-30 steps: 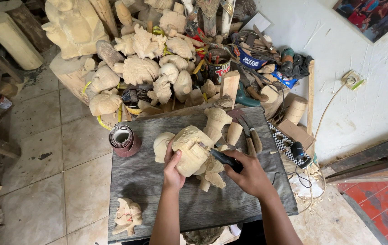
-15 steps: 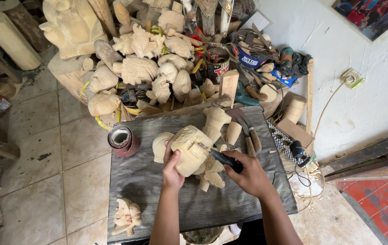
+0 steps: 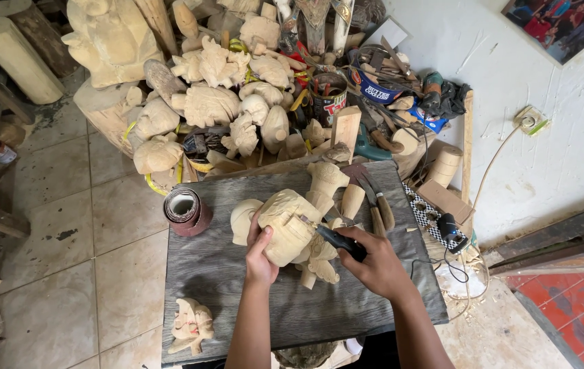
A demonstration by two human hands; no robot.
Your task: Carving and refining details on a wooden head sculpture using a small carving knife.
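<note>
At the centre of the frame the left hand point(image 3: 260, 254) steadies a pale wooden carving point(image 3: 290, 225) on the dark grey surface point(image 3: 237, 301), its fingers curled against the carving's left side. The right hand point(image 3: 374, 263) has its fingers wrapped round a black-handled carving knife point(image 3: 338, 240), whose blade meets the carving. A roll of sandpaper point(image 3: 186, 210) stands left of it, and a small carved figure point(image 3: 191, 326) lies at the lower left

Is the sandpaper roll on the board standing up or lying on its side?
On its side: the sandpaper roll lies on the grey board, hollow core facing the camera.
</note>
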